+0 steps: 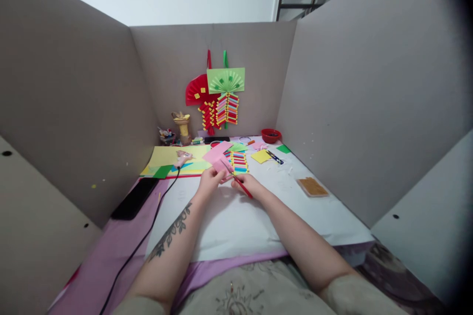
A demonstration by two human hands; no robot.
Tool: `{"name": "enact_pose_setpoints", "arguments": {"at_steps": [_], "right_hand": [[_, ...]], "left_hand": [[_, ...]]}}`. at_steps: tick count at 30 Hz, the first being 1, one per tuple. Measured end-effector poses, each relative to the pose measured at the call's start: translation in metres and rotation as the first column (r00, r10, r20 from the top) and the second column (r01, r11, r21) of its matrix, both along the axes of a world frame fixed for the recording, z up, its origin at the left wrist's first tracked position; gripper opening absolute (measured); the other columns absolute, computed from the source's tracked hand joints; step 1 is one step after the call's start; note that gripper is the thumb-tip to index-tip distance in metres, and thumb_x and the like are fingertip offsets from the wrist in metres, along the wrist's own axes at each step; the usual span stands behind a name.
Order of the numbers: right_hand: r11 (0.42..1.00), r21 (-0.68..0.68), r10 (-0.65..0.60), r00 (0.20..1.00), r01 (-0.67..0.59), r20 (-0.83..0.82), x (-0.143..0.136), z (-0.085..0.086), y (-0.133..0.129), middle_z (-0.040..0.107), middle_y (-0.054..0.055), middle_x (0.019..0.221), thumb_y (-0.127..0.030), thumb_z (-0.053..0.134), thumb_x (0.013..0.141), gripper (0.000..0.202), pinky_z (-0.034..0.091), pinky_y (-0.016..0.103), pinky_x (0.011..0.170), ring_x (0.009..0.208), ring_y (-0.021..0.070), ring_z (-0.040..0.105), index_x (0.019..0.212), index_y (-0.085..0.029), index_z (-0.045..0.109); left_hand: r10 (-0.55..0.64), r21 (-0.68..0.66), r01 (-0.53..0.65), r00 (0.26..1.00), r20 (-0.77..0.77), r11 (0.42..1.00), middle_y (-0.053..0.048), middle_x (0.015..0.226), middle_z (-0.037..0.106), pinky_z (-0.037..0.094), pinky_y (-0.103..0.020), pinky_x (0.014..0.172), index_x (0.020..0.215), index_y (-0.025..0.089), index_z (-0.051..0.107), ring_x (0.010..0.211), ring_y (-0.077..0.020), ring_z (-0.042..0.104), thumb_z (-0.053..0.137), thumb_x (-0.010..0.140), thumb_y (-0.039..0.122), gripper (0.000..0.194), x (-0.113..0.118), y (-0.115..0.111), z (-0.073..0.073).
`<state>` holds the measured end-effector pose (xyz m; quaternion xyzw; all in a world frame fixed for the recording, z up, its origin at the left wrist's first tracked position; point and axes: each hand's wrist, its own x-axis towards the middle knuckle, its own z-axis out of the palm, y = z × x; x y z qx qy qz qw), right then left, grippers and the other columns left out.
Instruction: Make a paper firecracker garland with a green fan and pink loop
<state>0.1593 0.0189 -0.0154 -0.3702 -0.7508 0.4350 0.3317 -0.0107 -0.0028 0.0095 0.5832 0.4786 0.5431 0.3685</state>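
My left hand [212, 180] is closed on a piece of pink paper [222, 167], thumb on top, above the white sheet. My right hand [249, 184] grips a slim red tool [243, 187], its tip against the right edge of the pink paper; its exact kind is too small to tell. Another pink sheet [219, 151] lies just behind. Beside it is a row of coloured paper rolls [238, 161] with yellow ends, partly hidden by the pink paper.
A glue gun [182, 158] with a black cord lies on yellow paper [162, 156]. On the left is a black phone-like slab [136, 199]. Rightward are a yellow square [260, 156], a blue-handled cutter [274, 157], a brown pad [312, 187] and a red bowl [271, 135]. Paper fan decorations [226, 81] hang behind.
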Motion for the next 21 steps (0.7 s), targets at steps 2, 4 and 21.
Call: {"name": "enact_pose_setpoints", "arguments": {"at_steps": [2,4,21], "right_hand": [[1.0,0.003,-0.003,1.0,0.003,0.013,0.0,0.0015,-0.0007,0.042,-0.004,0.052,-0.039,0.057,0.074,0.029,0.03,0.02,0.047,0.049,0.0072,0.033,0.076,-0.011,0.066],[1.0,0.003,-0.013,1.0,0.013,0.026,0.0001,0.0021,-0.0008,0.043,-0.004,0.052,-0.039,0.057,0.074,0.03,0.03,0.02,0.047,0.048,0.0073,0.033,0.077,-0.011,0.067],[0.999,-0.034,0.025,1.0,-0.024,0.007,-0.0021,-0.0022,0.0003,0.043,-0.004,0.053,-0.04,0.057,0.073,0.027,0.029,0.019,0.045,0.048,0.007,0.033,0.074,-0.014,0.063]], "left_hand": [[0.007,0.003,-0.007,1.0,-0.009,1.0,0.0,0.059,0.059,0.041,-0.022,0.052,0.067,0.013,0.062,0.054,-0.0117,0.051,0.058,0.071,0.031,0.019,0.0005,-0.0012,0.0015],[0.01,-0.003,-0.01,1.0,0.001,1.0,0.0,0.058,0.058,0.041,-0.022,0.052,0.066,0.013,0.062,0.054,-0.0115,0.051,0.058,0.071,0.031,0.019,0.001,-0.0022,0.0029],[0.105,-0.011,-0.104,0.987,0.122,0.995,0.0,0.062,0.061,0.042,-0.022,0.052,0.069,0.013,0.064,0.056,-0.0124,0.053,0.061,0.067,0.033,0.021,-0.0023,0.0022,0.0003]]}}
